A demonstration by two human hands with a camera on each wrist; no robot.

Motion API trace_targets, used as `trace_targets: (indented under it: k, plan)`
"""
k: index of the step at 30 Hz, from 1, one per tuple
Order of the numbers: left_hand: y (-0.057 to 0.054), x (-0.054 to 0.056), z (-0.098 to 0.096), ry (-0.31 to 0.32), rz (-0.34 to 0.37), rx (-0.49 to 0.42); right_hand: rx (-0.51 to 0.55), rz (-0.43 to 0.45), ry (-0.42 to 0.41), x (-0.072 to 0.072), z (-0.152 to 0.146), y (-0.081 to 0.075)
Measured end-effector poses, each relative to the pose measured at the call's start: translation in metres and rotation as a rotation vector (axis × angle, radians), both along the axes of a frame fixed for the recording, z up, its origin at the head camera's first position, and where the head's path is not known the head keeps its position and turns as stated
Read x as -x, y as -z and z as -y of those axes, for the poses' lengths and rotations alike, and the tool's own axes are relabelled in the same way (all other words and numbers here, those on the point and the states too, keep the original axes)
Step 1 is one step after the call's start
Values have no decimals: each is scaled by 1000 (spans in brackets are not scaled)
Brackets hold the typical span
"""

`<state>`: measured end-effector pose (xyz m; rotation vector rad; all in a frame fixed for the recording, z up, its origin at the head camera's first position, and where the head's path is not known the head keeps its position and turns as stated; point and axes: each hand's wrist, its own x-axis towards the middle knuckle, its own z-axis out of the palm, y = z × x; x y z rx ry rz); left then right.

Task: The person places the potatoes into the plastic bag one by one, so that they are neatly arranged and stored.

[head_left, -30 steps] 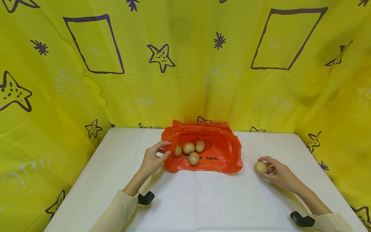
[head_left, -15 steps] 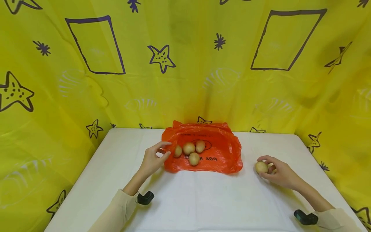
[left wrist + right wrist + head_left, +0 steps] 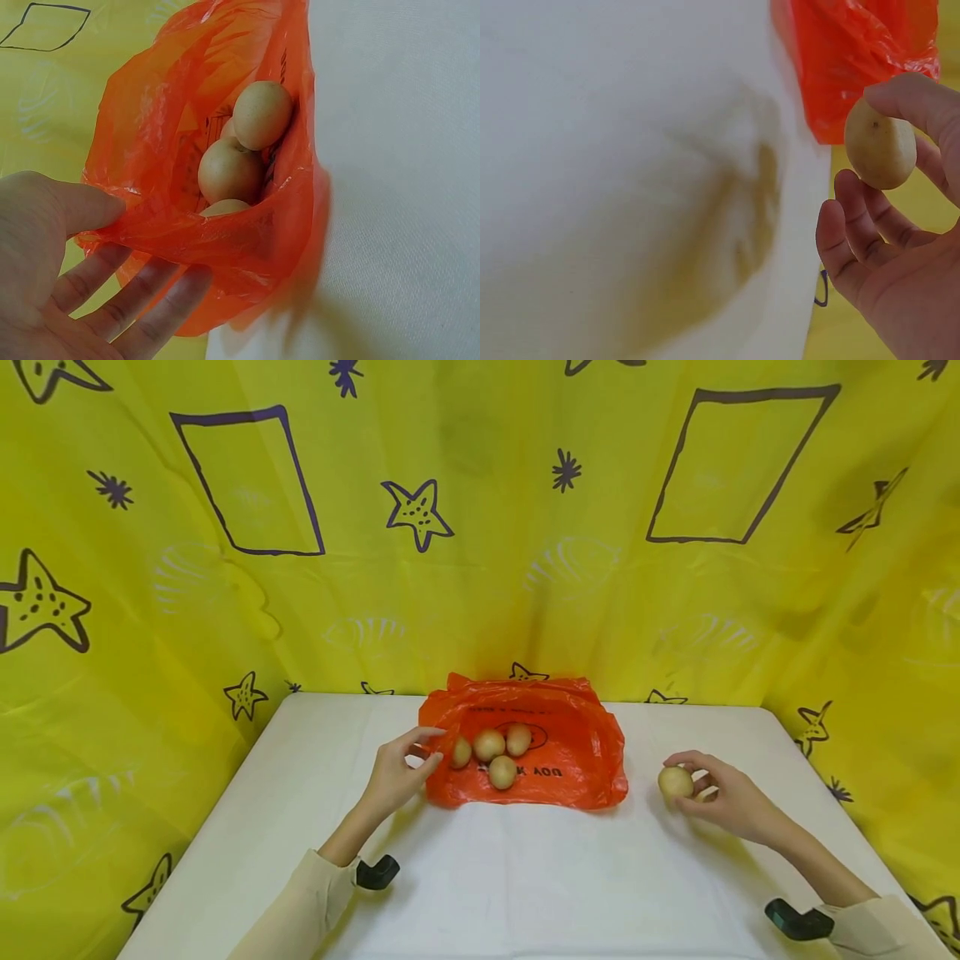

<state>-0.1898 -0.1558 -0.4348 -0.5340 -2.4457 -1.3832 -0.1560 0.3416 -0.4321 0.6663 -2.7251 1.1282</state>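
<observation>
A red plastic bag (image 3: 573, 781) lies with its mouth spread on the table, several round, pale brown potatoes (image 3: 502, 772) inside it. At its left side my left hand (image 3: 397, 772) pinches the bag's rim; in the left wrist view the thumb (image 3: 90, 208) is on one side of the plastic and the fingers (image 3: 124, 307) are behind it. To the right of the bag, my right hand (image 3: 723, 793) holds one more potato (image 3: 880, 146) between thumb and fingers, above the tabletop. In the right wrist view its ring and little fingers are curled loosely below the potato.
A white cloth-covered table (image 3: 510, 885) bears everything. Close behind the bag rises a yellow curtain (image 3: 480, 593) with star drawings, which also closes off both sides. A dark camera mount (image 3: 377, 872) juts from the left wrist, another mount (image 3: 798, 920) from the right.
My right hand has raised the potato slightly off the table. My left hand stays at the bag's rim, and the potatoes inside look the same.
</observation>
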Motion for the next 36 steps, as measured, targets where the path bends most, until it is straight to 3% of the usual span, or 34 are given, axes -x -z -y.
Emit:
trace_targets:
  k: [9, 21, 36]
  plan:
    - [-1, -1, -3, -8, 7, 1, 71, 24, 20, -5, 6, -22]
    - [1, 1, -4, 4, -11, -11, 103, -43, 29, -8, 15, -48]
    - [1, 1, -3, 2, -2, -3, 111, -41, 1, -8, 36, -58]
